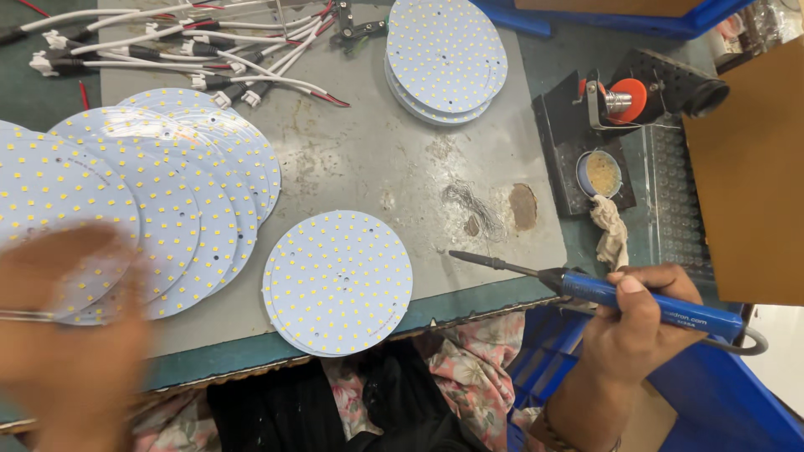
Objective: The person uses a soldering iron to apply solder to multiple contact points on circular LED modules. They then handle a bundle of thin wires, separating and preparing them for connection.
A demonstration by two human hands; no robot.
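My right hand [635, 331] grips a blue-handled soldering iron [586, 289], its dark tip pointing left over the grey work mat [368, 159]. A small stack of round white LED boards [338, 281] lies on the mat at the front edge, just left of the tip. My left hand [71, 335] is blurred at the lower left, over a fanned pile of the same round boards [159, 201]. A thin metal piece, perhaps tweezers [25, 315], seems pinched in it. Whether it touches the boards I cannot tell.
Another stack of round boards [445, 57] sits at the back. White wires with connectors [184, 50] lie at the back left. A black soldering stand with orange spool [624, 99], a small tin [600, 173] and a rag [611, 230] are at right, beside a brown cardboard box [749, 176].
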